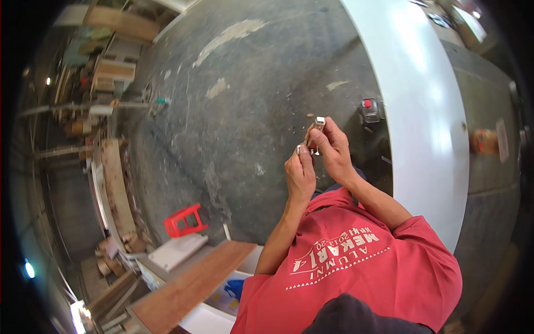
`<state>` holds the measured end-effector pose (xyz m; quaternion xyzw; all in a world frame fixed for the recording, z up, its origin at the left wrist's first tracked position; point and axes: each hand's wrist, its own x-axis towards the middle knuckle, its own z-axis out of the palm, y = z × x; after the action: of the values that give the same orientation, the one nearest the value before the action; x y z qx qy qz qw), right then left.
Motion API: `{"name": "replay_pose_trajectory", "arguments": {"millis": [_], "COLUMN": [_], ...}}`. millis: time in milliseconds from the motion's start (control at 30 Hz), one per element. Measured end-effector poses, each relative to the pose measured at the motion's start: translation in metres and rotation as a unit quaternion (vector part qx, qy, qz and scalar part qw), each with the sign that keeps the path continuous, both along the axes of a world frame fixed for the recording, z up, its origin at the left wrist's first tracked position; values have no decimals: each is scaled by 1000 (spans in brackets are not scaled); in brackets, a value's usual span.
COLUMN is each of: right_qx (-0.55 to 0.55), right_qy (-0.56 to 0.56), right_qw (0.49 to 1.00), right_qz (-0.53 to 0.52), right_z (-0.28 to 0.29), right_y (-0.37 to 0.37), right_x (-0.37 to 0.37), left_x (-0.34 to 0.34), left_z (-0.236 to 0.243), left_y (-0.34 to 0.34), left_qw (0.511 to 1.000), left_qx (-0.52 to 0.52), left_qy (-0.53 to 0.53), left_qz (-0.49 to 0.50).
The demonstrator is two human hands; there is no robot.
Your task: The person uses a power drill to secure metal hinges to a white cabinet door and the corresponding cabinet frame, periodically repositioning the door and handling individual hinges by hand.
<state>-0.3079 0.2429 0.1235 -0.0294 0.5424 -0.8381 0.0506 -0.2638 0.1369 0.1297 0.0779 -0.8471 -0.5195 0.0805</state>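
Dark and rounded, a cap-like shape point(361, 317) sits nearest, at the lower edge, overlapping a red shirt point(345, 256) with white print. Beyond it, 2 bare hands meet over the grey concrete floor point(250, 111). The right hand point(335, 151) grips a small, shiny metal piece point(319, 122) between thumb and fingers, its bright end pointing away from the body. The left hand point(301, 173) is closed in a pinch at the piece's near end; details there are too small to tell. To the right stretches a long white panel point(425, 139), with a small grey device point(370, 114) with 1 red spot just beside it. Lower left, a red stool point(173, 226) stands near a brown board point(194, 284).
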Motion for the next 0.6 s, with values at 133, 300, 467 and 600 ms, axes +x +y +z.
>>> {"name": "replay_pose_trajectory", "arguments": {"millis": [133, 300, 467, 600], "right_qx": [-54, -23, -36, -12], "right_qy": [-49, -244, -251, -221], "right_qw": [994, 933, 872, 861], "right_qz": [82, 262, 418, 458], "right_z": [2, -5, 7, 9], "right_y": [-63, -167, -284, -369], "right_x": [-28, -49, -40, 0], "left_x": [-2, 26, 62, 97], "left_z": [1, -7, -4, -3], "left_y": [-60, -144, -275, -352], "left_qw": [999, 985, 955, 944], "left_qx": [-9, 88, 233, 215], "left_qy": [-13, 41, 44, 48], "left_qz": [45, 142, 180, 246]}}
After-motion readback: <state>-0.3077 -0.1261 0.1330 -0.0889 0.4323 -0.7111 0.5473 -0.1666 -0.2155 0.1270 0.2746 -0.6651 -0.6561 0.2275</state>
